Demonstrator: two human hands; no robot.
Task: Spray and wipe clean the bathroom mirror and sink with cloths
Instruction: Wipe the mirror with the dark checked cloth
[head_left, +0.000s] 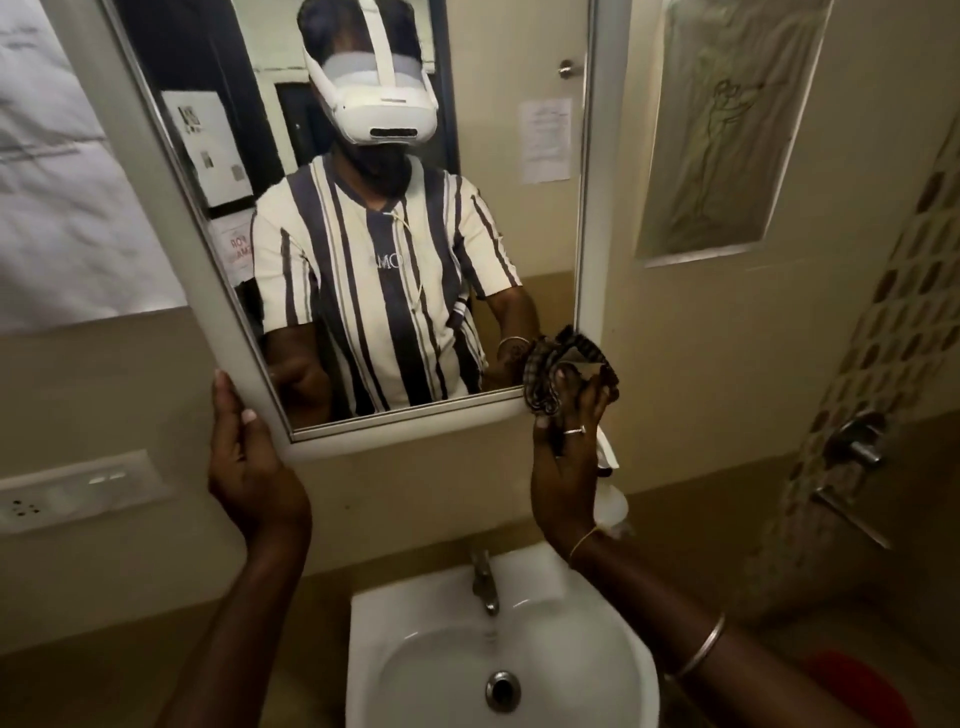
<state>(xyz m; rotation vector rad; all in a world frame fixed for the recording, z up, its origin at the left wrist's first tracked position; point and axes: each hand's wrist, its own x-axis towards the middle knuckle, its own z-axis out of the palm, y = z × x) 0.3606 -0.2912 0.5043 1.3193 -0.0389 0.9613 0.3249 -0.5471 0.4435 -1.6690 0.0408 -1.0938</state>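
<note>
**Mirror wipe at its lower edge, sink left to do**

Nearest, the white ceramic wall-hung sink (374, 613) sits low in the middle of the view, with its chrome tap (484, 582) at the far rim and a metal drain (502, 690) in the bowl. No cloth or hand is on it, so I judge its cleaning is yet to come.

Above it, the left hand (249, 457) has its grip curled round the lower left corner of the white-framed rectangular wall mirror (405, 423), steadying it. On the right, the right hand (569, 452) pinches a bunched dark checked cloth (545, 364) and presses it to the mirror's lower right corner, on glass and frame together. A white plastic spray bottle (610, 499) stands just behind that hand, mostly hidden.

Farther up, the glass gives a clear reflection, with no droplets or streaks that I can make out. The mirror looks nearly finished.
</note>
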